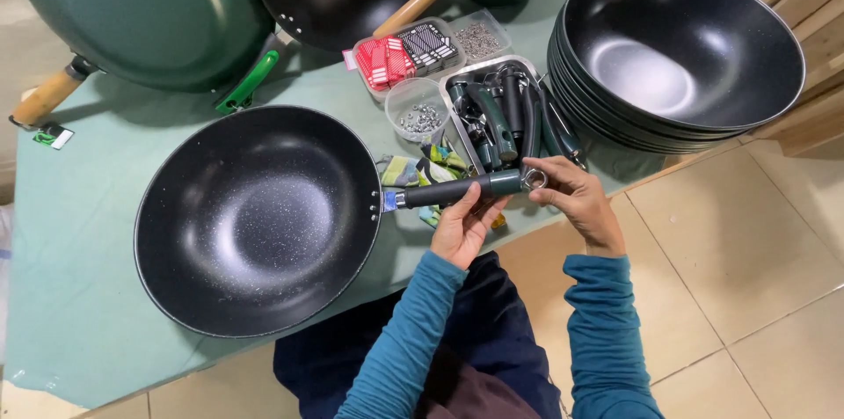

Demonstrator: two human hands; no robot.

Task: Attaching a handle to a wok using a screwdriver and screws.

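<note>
Two hands were kept at one dark handle (462,188) of the black wok (257,218) lying on the green table (70,296): left hand (463,227) gripped it from below for steadiness, right hand (576,199) pinched its end ring (534,178).

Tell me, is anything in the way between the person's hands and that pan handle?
Nothing visible is. The left hand already grips the dark handle of the black wok from below, and the right hand pinches the metal ring at the handle's end.
</note>
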